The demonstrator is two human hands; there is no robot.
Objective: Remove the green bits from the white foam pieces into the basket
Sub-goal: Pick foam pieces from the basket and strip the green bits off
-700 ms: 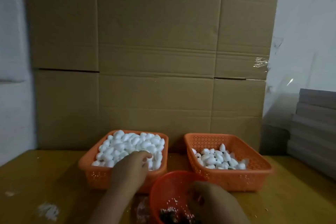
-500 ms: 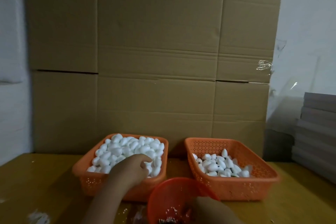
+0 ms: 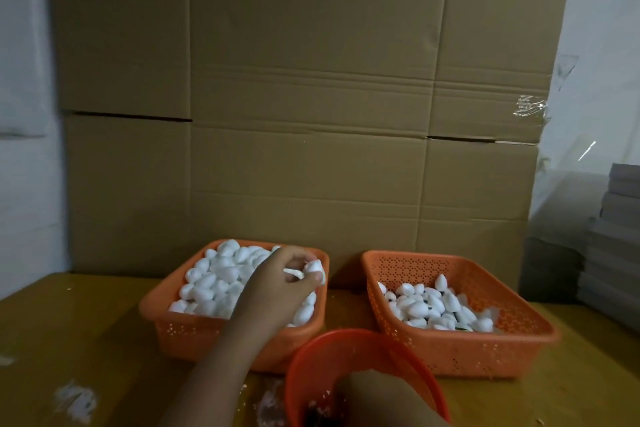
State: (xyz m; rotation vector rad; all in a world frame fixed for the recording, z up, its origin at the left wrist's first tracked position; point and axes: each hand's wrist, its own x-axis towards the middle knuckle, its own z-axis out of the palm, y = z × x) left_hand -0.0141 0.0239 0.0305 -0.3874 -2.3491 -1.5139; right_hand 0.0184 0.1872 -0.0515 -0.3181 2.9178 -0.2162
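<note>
My left hand (image 3: pixel 282 282) is raised over the left orange basket (image 3: pixel 180 333), which is heaped with white foam pieces (image 3: pixel 214 284). Its fingertips pinch one white foam piece (image 3: pixel 314 267) above the basket's right side. My right hand (image 3: pixel 384 399) reaches down into the round red-orange basket (image 3: pixel 332 347) at the near edge; its fingers are hidden, so its grip cannot be made out. Dark bits lie at that basket's bottom. The right orange basket (image 3: pixel 485 354) holds a smaller layer of white foam pieces (image 3: pixel 429 307).
A tall wall of cardboard boxes (image 3: pixel 311 97) stands right behind the baskets. Grey stacked boards (image 3: pixel 613 243) sit at the far right. White crumbs (image 3: pixel 74 399) are scattered on the wooden table (image 3: pixel 69 340) at the near left.
My left hand has lifted out of the pile in the left basket and now holds a single white piece between its fingertips. My right hand stays in the round basket.
</note>
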